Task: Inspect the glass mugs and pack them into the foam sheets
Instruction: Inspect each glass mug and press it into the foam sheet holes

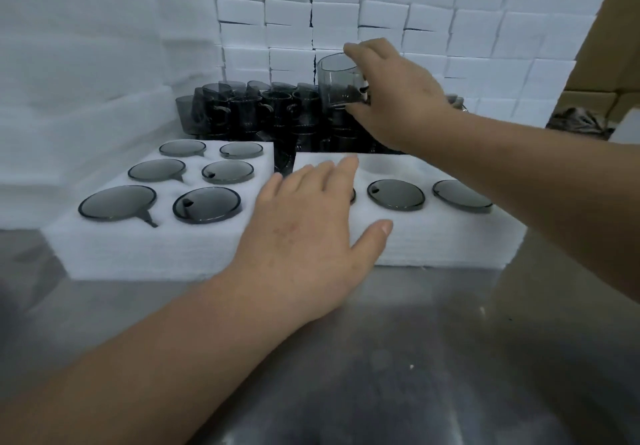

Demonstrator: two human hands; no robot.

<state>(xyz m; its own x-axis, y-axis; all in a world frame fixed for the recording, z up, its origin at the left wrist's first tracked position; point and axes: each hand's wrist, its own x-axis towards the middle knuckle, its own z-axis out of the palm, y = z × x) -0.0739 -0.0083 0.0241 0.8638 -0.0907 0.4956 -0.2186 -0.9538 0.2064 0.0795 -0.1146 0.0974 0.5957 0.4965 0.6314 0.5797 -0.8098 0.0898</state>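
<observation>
The right hand (398,98) grips a glass mug (337,79) above the mug pile (249,109) while the left hand (311,237) lies flat on the foam sheet (433,237); smooth glass could slip and break

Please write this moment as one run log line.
right hand: holds mug raised | left hand: flat on right foam sheet | left foam sheet: full

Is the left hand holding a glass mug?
No, the left hand rests flat on the right foam sheet, holding nothing.
</observation>
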